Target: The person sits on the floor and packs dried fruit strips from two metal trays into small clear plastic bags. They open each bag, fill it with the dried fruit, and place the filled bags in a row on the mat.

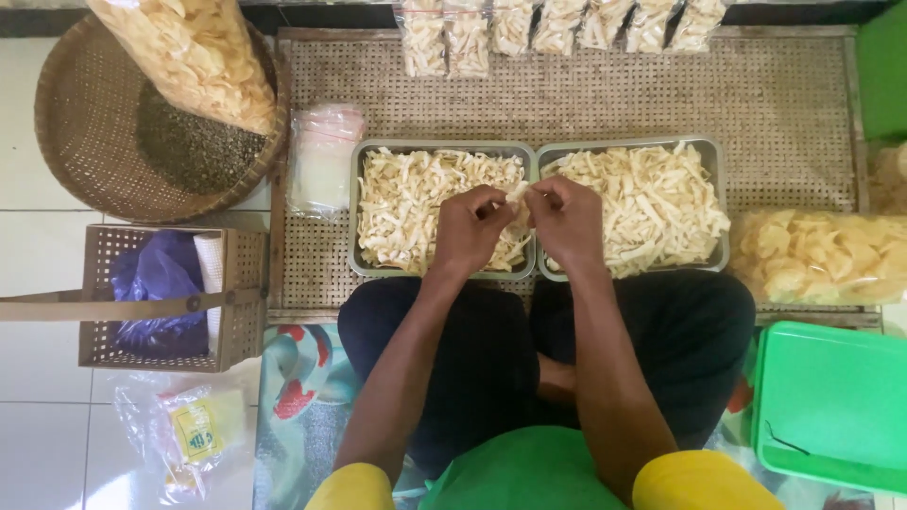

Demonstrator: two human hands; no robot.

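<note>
Now both your left hand (470, 227) and right hand (564, 222) pinch 1 chip (517, 193) above the 2 trays' (535, 151) shared edge; next, probably bag it.

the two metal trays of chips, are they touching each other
Touching. The head view shows the left tray and the right tray side by side on the woven mat, their inner rims meeting with no mat showing between them.

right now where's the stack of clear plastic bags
In the head view, the stack of clear plastic bags lies on the woven mat, left of the left metal tray of pale chips and right of the round woven basket.
</note>
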